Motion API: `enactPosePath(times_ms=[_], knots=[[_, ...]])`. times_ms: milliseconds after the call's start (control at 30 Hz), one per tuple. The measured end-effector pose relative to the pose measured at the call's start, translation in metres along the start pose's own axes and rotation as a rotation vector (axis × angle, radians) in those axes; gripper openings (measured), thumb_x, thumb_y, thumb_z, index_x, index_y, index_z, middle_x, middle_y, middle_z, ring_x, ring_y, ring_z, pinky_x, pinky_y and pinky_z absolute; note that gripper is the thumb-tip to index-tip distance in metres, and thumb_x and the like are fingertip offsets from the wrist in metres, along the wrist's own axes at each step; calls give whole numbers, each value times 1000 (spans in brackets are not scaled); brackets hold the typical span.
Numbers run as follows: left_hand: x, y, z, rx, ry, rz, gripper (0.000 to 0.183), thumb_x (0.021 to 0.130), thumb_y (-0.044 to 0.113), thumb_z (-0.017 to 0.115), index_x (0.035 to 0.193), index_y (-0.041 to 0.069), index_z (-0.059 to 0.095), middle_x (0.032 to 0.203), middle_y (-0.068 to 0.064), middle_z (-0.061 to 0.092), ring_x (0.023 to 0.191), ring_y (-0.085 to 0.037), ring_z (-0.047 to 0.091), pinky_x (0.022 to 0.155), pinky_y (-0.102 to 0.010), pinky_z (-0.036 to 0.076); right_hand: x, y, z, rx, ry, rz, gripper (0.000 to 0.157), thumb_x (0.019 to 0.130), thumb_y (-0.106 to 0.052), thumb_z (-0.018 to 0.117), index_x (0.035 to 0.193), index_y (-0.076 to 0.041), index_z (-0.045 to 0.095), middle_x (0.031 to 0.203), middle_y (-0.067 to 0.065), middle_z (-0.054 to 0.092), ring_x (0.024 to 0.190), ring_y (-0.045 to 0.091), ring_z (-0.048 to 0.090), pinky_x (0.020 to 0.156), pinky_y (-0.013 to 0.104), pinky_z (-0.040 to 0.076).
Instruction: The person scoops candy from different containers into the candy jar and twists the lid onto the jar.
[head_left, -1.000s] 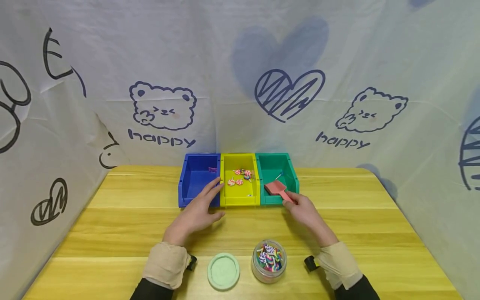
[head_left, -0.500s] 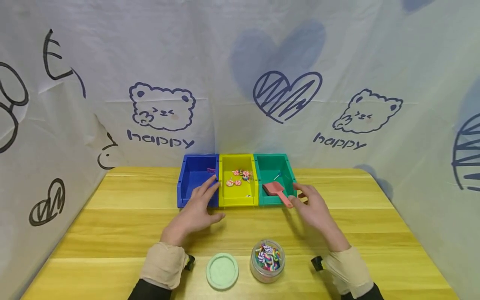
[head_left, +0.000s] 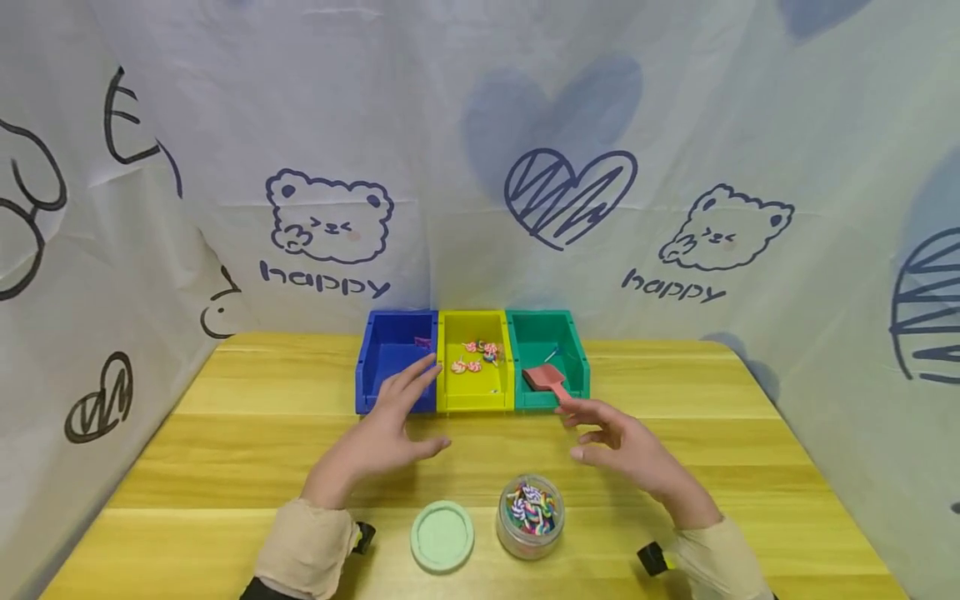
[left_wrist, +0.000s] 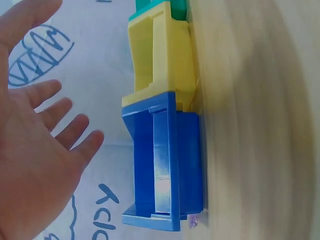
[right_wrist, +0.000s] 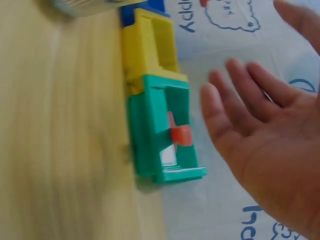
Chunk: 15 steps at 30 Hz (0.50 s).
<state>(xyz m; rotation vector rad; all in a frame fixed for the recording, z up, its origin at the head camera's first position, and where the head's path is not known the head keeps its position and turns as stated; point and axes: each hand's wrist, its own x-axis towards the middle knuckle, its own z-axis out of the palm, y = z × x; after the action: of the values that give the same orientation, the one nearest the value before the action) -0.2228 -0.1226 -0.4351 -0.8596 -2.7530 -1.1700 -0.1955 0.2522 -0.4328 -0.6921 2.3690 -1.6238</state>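
Observation:
My left hand (head_left: 378, 437) hovers in front of the blue bin (head_left: 362, 392), fingers spread and nothing in its grasp; the left wrist view shows its bare palm. My right hand (head_left: 626, 446) hangs before the green bin (head_left: 581, 367) with loosely bent fingers and holds nothing. A pink scoop (head_left: 545, 377) lies in the green bin, its handle pointing over the front lip toward that hand. Several lollipop-shaped candy pieces (head_left: 474, 367) lie in the yellow bin (head_left: 472, 400) between the other two. A small purple piece (head_left: 423, 342) shows at the blue bin's back right.
A clear jar (head_left: 528, 542) of colourful candy pieces stands open on the wooden table (head_left: 225, 467), near the front. Left of it lies a pale green round lid (head_left: 442, 537). A white cloth (head_left: 465, 275) with drawings hangs behind the bins.
My right hand has let go of the pink scoop and drawn back toward the front. The scoop stays in the green bin. My left hand has shifted only slightly.

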Motion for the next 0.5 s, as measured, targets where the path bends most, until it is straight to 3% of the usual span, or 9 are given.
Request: enactPosePath(times_ms=[267, 367, 500], knots=[[-21, 11, 11, -8, -183, -19, 95, 84, 35, 86, 162, 13, 37, 172, -6, 21, 155, -39, 20, 117, -64, 34, -2, 15, 13, -16, -351, 87, 77, 86, -18, 86, 152, -5, 48, 151, 17, 52, 133, 39, 53, 111, 53, 46], [-28, 15, 17, -14, -255, -22, 95, 82, 35, 88, 161, 15, 39, 171, -8, 24, 155, -40, 22, 117, -64, 33, -2, 16, 19, -20, -408, 78, 80, 83, -20, 88, 151, -6, 49, 150, 13, 54, 134, 36, 53, 114, 54, 44], [-36, 20, 26, 1, -336, -15, 98, 77, 33, 91, 159, 13, 42, 168, -11, 29, 152, -41, 27, 117, -62, 35, -2, 18, 23, -32, -436, 75, 81, 81, -21, 90, 151, -10, 51, 149, 5, 55, 134, 29, 53, 114, 45, 45]])
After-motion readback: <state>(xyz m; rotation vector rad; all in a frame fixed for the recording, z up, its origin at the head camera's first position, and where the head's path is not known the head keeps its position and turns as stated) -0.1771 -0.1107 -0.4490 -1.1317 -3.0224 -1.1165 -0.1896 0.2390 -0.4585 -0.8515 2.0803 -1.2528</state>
